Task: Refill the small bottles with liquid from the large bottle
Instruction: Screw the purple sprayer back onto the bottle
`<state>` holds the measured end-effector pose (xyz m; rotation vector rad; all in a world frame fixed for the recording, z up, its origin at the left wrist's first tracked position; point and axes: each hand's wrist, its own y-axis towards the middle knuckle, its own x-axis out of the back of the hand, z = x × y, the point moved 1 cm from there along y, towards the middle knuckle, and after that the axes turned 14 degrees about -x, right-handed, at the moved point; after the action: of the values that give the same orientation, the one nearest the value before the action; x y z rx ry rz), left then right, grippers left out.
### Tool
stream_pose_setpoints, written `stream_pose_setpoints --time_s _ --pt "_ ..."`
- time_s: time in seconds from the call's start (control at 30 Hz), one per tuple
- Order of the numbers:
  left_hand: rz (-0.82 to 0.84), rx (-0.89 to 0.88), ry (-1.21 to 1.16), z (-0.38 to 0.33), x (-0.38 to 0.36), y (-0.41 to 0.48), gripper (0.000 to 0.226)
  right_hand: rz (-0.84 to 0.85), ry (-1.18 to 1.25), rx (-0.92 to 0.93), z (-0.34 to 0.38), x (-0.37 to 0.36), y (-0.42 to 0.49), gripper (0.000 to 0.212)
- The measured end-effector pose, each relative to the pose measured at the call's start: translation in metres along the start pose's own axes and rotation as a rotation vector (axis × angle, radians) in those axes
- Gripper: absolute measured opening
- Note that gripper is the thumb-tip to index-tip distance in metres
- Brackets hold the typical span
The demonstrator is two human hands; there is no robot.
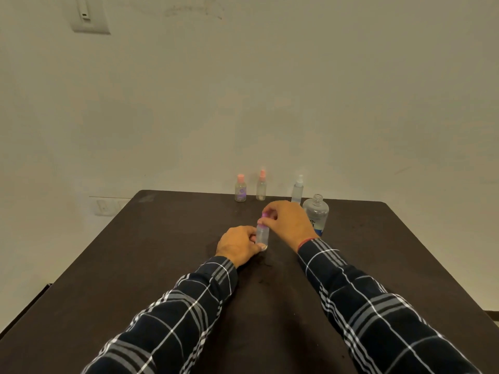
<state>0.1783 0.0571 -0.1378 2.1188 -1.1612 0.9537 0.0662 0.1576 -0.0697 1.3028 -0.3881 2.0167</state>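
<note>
Standing upright, clear small bottle (262,234), purple cap (265,214)

A dark table (135,265) stands against a plain cream wall (270,90) (a switch plate (90,14) upper left).

Mid-frame on table (140,265): held bottle (262,234) upright, left hand (237,245) gripping at its left, right hand (290,222) pinching its top. Just right: large bottle (318,211). Along far edge: left bottle (240,188), middle bottle (261,186), right bottle (297,190).
</note>
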Motion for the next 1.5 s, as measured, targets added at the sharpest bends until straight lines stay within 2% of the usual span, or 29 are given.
stream_pose_setpoints --time_s 0.07,0.13,0.17,0.27,0.33,0.37,0.43,0.53,0.63,0.73,0.8,0.9,1.0,1.13,1.27,1.4,1.5 --pt "0.003 -0.003 0.02 -0.001 0.0 -0.001 0.026 0.055 -0.05 -0.019 -0.003 -0.002 0.001 0.042" --pt "0.0 -0.004 0.019 0.0 0.0 0.0 0.027 0.185 0.014 -0.002 -0.005 -0.003 0.001 0.06" --pt "-0.003 -0.002 0.009 0.001 0.0 0.0 0.028 0.226 0.048 0.011 -0.006 -0.003 0.001 0.062" --pt "0.002 0.002 -0.001 0.0 0.001 0.0 0.025 0.206 0.106 0.032 -0.008 -0.007 0.003 0.037" --pt "0.009 0.002 0.011 0.0 0.001 0.0 0.026 0.141 0.152 -0.033 -0.011 -0.012 0.004 0.022" --pt "0.012 0.003 0.017 -0.001 0.001 0.0 0.029 0.107 0.156 -0.073 -0.012 -0.014 0.004 0.023" --pt "0.014 0.012 0.029 -0.002 0.001 -0.001 0.034 0.082 0.141 -0.119 -0.015 -0.016 0.003 0.039" --pt "0.008 0.009 0.033 0.0 0.001 -0.001 0.038 0.191 0.221 -0.05 -0.015 -0.015 0.002 0.052" --pt "0.006 0.01 0.002 0.001 0.001 -0.002 0.039 0.263 0.295 0.007 -0.014 -0.017 0.004 0.036" --pt "0.022 0.009 0.016 0.0 0.001 -0.001 0.035 0.121 0.281 -0.104 -0.011 -0.023 0.005 0.018" --pt "0.03 0.008 0.037 0.0 0.0 0.0 0.034 0.086 0.212 -0.179 -0.01 -0.025 0.004 0.036" --pt "0.021 0.001 0.025 0.001 0.001 0.0 0.032 0.239 0.273 -0.136 -0.012 -0.026 0.004 0.054" --pt "0.017 0.004 -0.012 0.001 0.0 -0.001 0.036 0.268 0.307 -0.08 -0.018 -0.022 0.005 0.04" --pt "0.023 0.006 -0.018 0.002 -0.002 0.0 0.037 0.14 0.295 -0.131 -0.023 -0.023 0.003 0.021" --pt "0.025 -0.002 -0.002 0.003 -0.002 0.001 0.038 0.214 0.428 -0.137 -0.029 -0.018 0.0 0.039" --pt "0.016 0.008 -0.016 0.004 -0.003 0.001 0.036 0.237 0.447 -0.075 -0.024 -0.02 -0.002 0.034" --pt "0.022 0.012 -0.025 0.005 -0.004 0.002 0.035 0.222 0.404 -0.099 -0.022 -0.023 -0.003 0.033"
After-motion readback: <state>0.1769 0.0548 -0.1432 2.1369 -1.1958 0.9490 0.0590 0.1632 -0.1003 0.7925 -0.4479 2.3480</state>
